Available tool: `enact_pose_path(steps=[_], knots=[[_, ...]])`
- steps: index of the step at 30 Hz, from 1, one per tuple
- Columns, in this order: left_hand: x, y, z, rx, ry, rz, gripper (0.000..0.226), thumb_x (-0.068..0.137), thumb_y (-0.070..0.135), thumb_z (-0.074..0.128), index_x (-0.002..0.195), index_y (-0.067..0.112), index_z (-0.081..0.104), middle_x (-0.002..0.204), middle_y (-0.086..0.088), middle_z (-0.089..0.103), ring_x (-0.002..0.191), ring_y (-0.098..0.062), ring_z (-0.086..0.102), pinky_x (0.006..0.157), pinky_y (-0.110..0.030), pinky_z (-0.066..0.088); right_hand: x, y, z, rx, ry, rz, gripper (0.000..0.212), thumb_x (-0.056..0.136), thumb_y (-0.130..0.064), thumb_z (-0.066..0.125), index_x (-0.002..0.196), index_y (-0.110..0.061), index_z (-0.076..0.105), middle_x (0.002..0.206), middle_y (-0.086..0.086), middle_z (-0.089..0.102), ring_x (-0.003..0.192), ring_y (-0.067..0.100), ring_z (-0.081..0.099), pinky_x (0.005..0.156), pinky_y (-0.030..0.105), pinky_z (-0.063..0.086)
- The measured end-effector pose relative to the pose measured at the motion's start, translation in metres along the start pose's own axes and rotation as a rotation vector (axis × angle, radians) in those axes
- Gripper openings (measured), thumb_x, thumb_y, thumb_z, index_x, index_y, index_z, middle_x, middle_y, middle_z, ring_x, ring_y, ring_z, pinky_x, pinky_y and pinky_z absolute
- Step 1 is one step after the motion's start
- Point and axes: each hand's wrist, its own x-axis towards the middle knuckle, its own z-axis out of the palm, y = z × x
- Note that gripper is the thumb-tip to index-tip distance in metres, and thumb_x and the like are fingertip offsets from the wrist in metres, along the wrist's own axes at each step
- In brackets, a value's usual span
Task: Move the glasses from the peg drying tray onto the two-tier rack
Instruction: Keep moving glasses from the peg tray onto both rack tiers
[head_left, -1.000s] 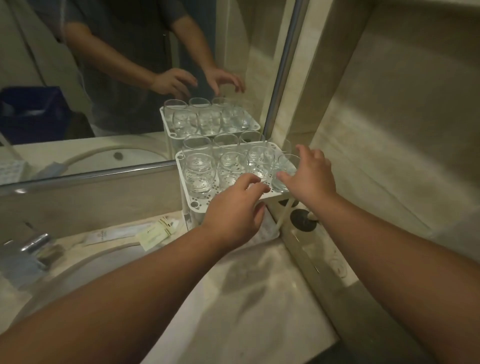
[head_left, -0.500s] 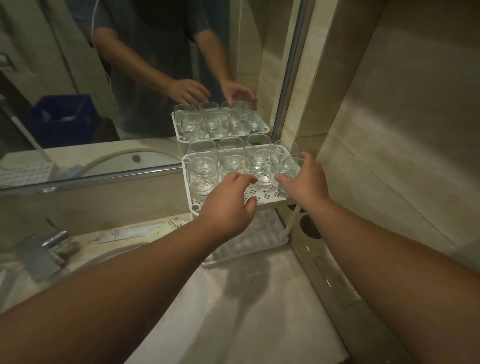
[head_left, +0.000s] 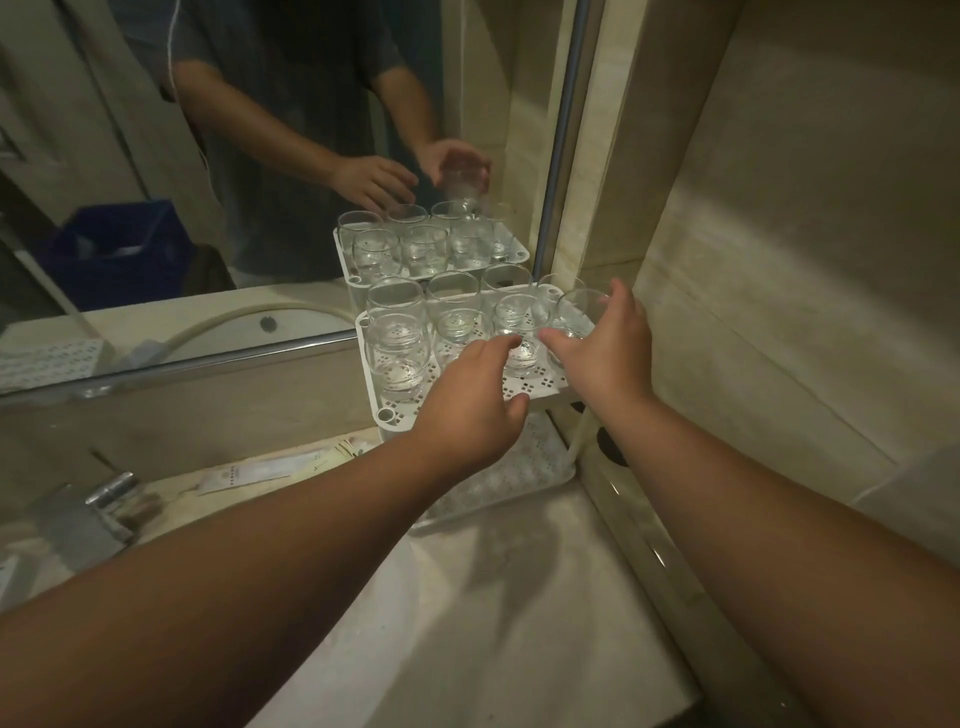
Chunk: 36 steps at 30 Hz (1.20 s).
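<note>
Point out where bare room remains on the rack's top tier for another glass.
The top tier is crowded: glasses fill its back and left. Bare perforated patch only along the front edge, between left hand and right hand, which grips a glass. Lower tier looks bare.

Both forearms are bare from elbow to wrist; no sleeves, watch, rings or gloves are visible on the left hand (head_left: 470, 410) or right hand (head_left: 605, 348). The mirror reflection shows a dark short-sleeved shirt on the person's torso.
</note>
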Motion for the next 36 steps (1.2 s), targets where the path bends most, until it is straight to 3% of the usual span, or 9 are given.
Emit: enact_pose_path(steps=[3,7,13,19,24,30,33,36], knots=[[0.000,0.004,0.002,-0.054,0.005,0.011,0.075,0.086,0.028,0.069,0.151,0.021,0.030,0.146,-0.003,0.046,0.133,-0.017,0.045,0.103,-0.032,0.040,-0.014,-0.010,-0.006,0.051,0.020,-0.006,0.104,0.071,-0.043,0.084,0.151,-0.011,0.026,0.144,0.005,0.045,0.130,0.019,0.044,0.091,0.021,0.032],[-0.002,0.010,0.001,-0.127,0.040,0.032,0.092,0.082,0.040,0.073,0.154,0.017,0.022,0.151,-0.005,0.041,0.137,-0.016,0.040,0.104,-0.024,0.033,-0.035,-0.020,-0.012,0.117,-0.013,0.014,0.107,0.068,-0.046,0.084,0.152,-0.014,0.025,0.142,0.001,0.047,0.127,0.017,0.048,0.097,0.033,0.045],[-0.006,0.008,-0.003,-0.154,0.074,-0.020,0.107,0.070,0.046,0.079,0.155,0.025,0.018,0.150,-0.001,0.043,0.134,-0.013,0.044,0.099,-0.033,0.045,-0.056,-0.029,-0.015,0.195,-0.053,0.046,0.107,0.066,-0.047,0.085,0.151,-0.017,0.028,0.134,-0.003,0.051,0.122,0.015,0.051,0.098,0.033,0.046],[-0.015,0.012,-0.010,-0.270,0.083,0.010,0.106,0.064,0.039,0.085,0.151,0.033,0.025,0.142,0.004,0.051,0.127,-0.005,0.048,0.091,-0.023,0.043,-0.067,-0.031,-0.013,0.214,-0.101,0.051,0.104,0.066,-0.051,0.083,0.150,-0.023,0.029,0.130,-0.007,0.053,0.118,0.013,0.053,0.096,0.034,0.048],[-0.021,0.014,-0.014,-0.319,0.093,0.030,0.093,0.065,0.028,0.087,0.146,0.026,0.040,0.130,0.005,0.060,0.112,-0.010,0.060,0.091,-0.032,0.052,-0.074,-0.030,-0.012,0.224,-0.145,0.053,0.099,0.067,-0.050,0.081,0.149,-0.024,0.032,0.127,-0.009,0.054,0.114,0.010,0.054,0.095,0.032,0.048],[-0.040,0.008,-0.010,-0.318,0.077,-0.001,0.091,0.064,0.031,0.086,0.144,0.029,0.041,0.133,0.010,0.060,0.112,-0.007,0.060,0.092,-0.025,0.049,-0.089,-0.023,-0.013,0.183,-0.244,0.041,0.088,0.067,-0.049,0.080,0.143,-0.029,0.040,0.135,-0.008,0.050,0.115,0.007,0.052,0.096,0.030,0.046],[-0.053,0.000,-0.004,-0.306,0.060,-0.024,0.093,0.064,0.035,0.085,0.144,0.032,0.039,0.137,0.012,0.057,0.118,-0.002,0.056,0.093,-0.014,0.043,-0.100,-0.016,-0.011,0.160,-0.312,0.053,0.082,0.065,-0.050,0.080,0.137,-0.035,0.043,0.132,-0.009,0.051,0.117,0.007,0.050,0.096,0.027,0.043],[-0.068,-0.010,0.004,-0.291,0.020,-0.051,0.093,0.064,0.036,0.084,0.145,0.030,0.039,0.139,0.010,0.056,0.124,-0.003,0.052,0.100,-0.019,0.042,-0.110,-0.005,-0.005,0.132,-0.406,0.090,0.078,0.064,-0.051,0.079,0.133,-0.037,0.043,0.122,-0.008,0.052,0.113,0.009,0.052,0.090,0.028,0.045]])
